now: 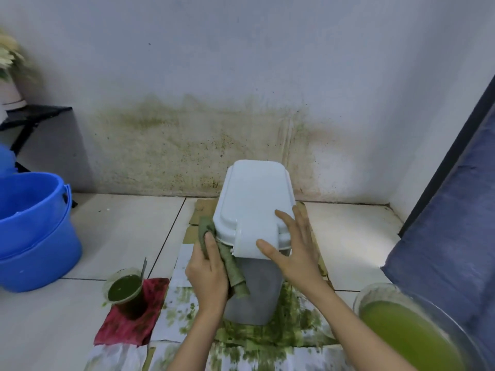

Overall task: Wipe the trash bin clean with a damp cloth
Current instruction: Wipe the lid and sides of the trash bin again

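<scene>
Two hands are busy with a small grey plastic trash bin (250, 290) that has a pale white flip lid (254, 202). It stands on the floor by the wall, on stained sheets of paper (184, 314) smeared with green, most likely put down to save the tiles from the mess.

The left hand (209, 274) is closed around a damp, dull green cloth (227, 261). It presses the cloth against the bin's left side, just under the edge of the lid. One end of the cloth pokes up past the fingers and the other end hangs down along the grey wall.

The right hand (292, 250) is open and flat. Its fingers are spread over the front right part of the lid and it grips nothing. I think it rests there to keep the light bin from sliding or tipping while the other hand rubs.

The lid looks clean from up here. I would guess the wiping is now on the sides, and the rest of the body is not yet done.

A big blue plastic bucket (34, 231) sits well off to the left, maybe for rinsing. A small clear cup of dark green liquid (124, 289) stands on a red rag (128, 317) near the left hand, and a round bowl of lighter green liquid (407, 330) is low on the right. Both are close enough to get knocked, so the rubbing should stay gentle
</scene>
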Motion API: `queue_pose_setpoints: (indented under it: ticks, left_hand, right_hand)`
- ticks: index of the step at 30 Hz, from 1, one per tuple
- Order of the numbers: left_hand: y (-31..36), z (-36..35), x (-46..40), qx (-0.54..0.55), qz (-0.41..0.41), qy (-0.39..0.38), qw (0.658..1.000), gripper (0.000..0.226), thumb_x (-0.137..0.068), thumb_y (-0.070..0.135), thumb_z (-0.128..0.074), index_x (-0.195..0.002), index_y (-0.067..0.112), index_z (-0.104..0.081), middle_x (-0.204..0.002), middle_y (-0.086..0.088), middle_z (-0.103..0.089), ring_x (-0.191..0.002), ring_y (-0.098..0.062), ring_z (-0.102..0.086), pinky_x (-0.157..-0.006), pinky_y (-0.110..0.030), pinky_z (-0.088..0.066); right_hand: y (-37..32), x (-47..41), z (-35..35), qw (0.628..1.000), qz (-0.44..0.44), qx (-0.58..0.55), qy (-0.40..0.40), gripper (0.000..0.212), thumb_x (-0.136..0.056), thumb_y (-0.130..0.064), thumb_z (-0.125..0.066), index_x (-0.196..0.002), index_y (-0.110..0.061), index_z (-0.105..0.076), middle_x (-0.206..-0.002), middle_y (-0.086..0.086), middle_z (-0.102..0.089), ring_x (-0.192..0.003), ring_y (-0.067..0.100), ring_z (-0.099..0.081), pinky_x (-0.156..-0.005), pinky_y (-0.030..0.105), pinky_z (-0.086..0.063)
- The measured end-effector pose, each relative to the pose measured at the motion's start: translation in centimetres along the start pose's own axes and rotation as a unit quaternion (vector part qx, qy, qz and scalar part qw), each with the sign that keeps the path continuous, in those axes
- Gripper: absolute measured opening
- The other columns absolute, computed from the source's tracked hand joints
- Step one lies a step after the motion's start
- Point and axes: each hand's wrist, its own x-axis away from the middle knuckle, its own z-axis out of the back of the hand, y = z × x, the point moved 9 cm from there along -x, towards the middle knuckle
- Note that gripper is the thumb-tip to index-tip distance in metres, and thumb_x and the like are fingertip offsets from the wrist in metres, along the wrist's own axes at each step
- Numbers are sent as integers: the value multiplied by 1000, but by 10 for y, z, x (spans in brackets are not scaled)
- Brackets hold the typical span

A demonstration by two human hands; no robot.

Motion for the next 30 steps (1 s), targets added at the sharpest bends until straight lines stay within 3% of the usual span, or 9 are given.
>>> queue_pose_setpoints:
  ticks: [2,4,6,9,13,17,22,26,30]
  left_hand:
    - [16,-2,10,-72,-70,-60,993,49,-93,57,-33,-115,23,-60,-115,6,-63,-92,5,-58,-73,-12,-44]
    - [25,-11,24,-118,-109,-132,978,54,-94,54,-31,-135,23,-49,-142,5,-46,-123,-14,-51,-93,-31,-48]
    - [32,-11,26,-132,-110,-163,972,52,-96,52,-32,-137,23,-47,-143,-1,-47,-127,-24,-49,-96,-41,-47]
    - [49,-1,21,-145,-117,-189,964,39,-96,33,-41,-130,21,-55,-145,-4,-44,-130,-25,-46,-94,-22,-39]
    - [96,5,19,-108,-142,-158,971,36,-98,23,-44,-131,12,-54,-135,8,-43,-133,-25,-42,-91,-12,-31]
    - [130,-40,14,-154,-189,-150,958,50,-100,35,-33,-142,6,-37,-149,-9,-36,-143,-23,-23,-113,-33,-23]
    - [85,-105,27,-384,-172,-326,846,93,-80,63,16,-148,13,-23,-156,-6,-21,-146,-22,-5,-117,-45,5]
    - [87,-87,-2,-116,21,-312,943,57,-100,42,-6,-148,19,-25,-156,5,-21,-146,-16,-7,-119,-41,0]
    - [71,-77,-11,-27,6,-313,949,66,-91,57,-8,-148,27,-24,-155,13,-18,-145,-4,-9,-120,-41,-9]
  right_hand:
    - [-2,4,-1,999,-25,9,-23,70,-51,-94,-41,-114,-80,-14,-144,-39,5,-144,3,7,-112,60,-18]
    - [-6,6,0,997,-46,23,-51,67,-55,-92,-43,-112,-80,-10,-150,-33,9,-144,8,12,-113,61,-12]
    - [-13,10,2,993,-86,1,-85,53,-74,-77,-46,-113,-77,-11,-155,-24,11,-145,13,16,-114,61,-3]
    - [-22,24,20,969,-155,-186,-53,22,-96,-54,-34,-113,-66,-28,-158,-15,-8,-146,13,-2,-118,51,-5]
    - [-7,43,44,930,-215,-296,37,49,-96,-54,-34,-142,-38,-35,-154,-8,-25,-143,14,-19,-114,41,-19]
    - [-5,40,47,929,-214,-293,67,48,-95,-60,-29,-140,-44,-34,-156,-13,-20,-146,13,-9,-118,49,-11]
    - [-1,30,52,964,-194,-159,94,48,-98,-56,-18,-142,-43,-30,-156,-17,-18,-146,8,1,-116,53,4]
    - [-34,17,50,990,-77,52,103,52,-96,-56,-22,-145,-38,-27,-155,-20,-18,-146,5,4,-115,47,8]
    - [-68,11,3,969,57,238,35,71,-83,-68,-9,-146,-38,-22,-157,-14,-12,-147,12,7,-116,50,7]
